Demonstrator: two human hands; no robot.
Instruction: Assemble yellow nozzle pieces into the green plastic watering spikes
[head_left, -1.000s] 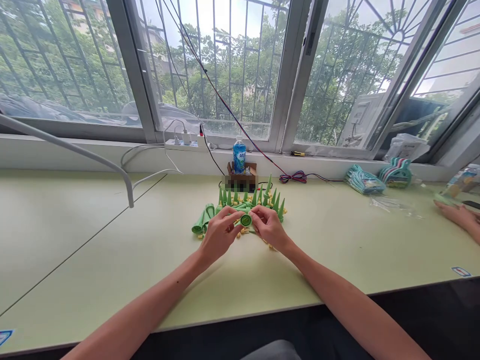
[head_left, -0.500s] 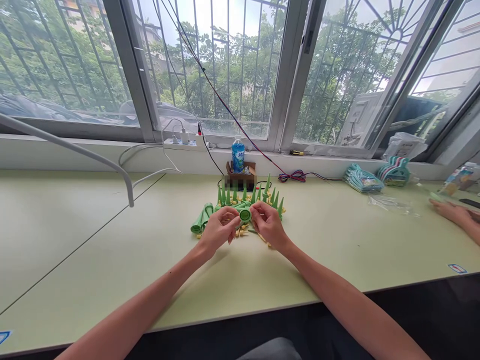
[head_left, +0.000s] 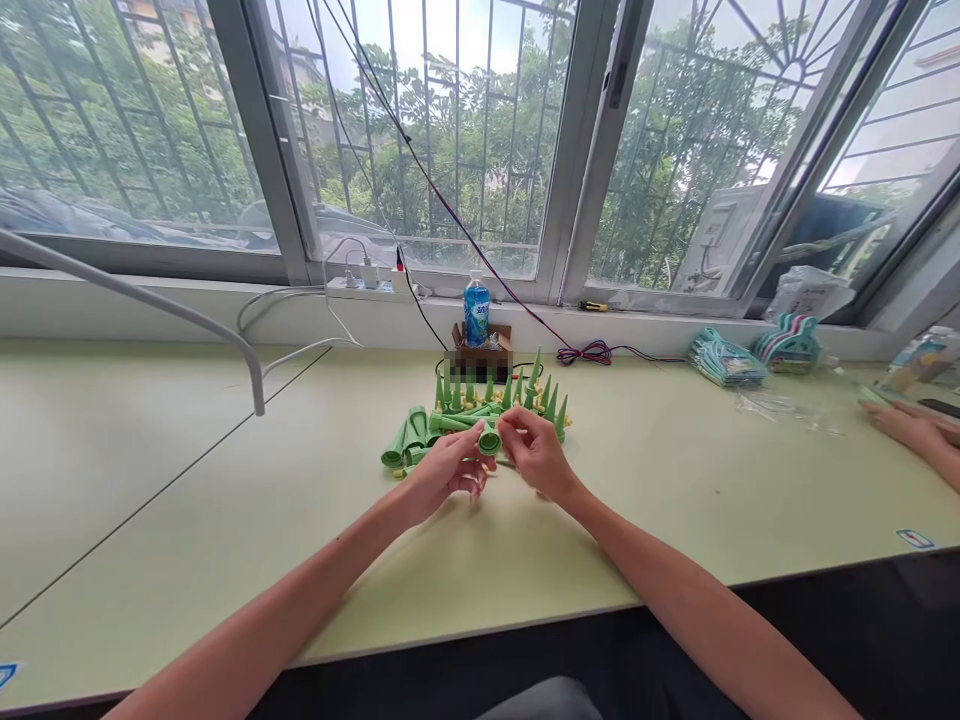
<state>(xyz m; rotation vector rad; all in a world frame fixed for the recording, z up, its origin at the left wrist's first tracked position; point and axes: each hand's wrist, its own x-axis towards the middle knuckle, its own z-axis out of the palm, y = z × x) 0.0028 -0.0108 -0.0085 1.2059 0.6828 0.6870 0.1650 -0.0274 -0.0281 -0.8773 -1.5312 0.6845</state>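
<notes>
My left hand [head_left: 450, 466] is closed around a green hollow plastic cone [head_left: 490, 440], its round open end facing me. Right beside that opening, my right hand [head_left: 536, 452] has thumb and forefinger pinched together; whatever is between them is hidden. Just behind my hands lies a heap of green plastic cones [head_left: 415, 425], some on their sides. Further back, several pointed green spikes [head_left: 534, 378] stand upright in a row. Small yellow pegs [head_left: 400, 473] show among and in front of the green parts.
A blue bottle [head_left: 476, 310] rises behind a small cardboard box [head_left: 502, 343] by the window wall. Coiled cable [head_left: 585, 352] and bundles of teal hangers [head_left: 726, 357] lie to the right. Another person's hand [head_left: 911, 428] is at the far right. A grey tube [head_left: 187, 306] crosses the left.
The green cone has tilted and dropped slightly in my left hand. My left fingers have shifted to below it, while my right hand has stayed nearly in place.
</notes>
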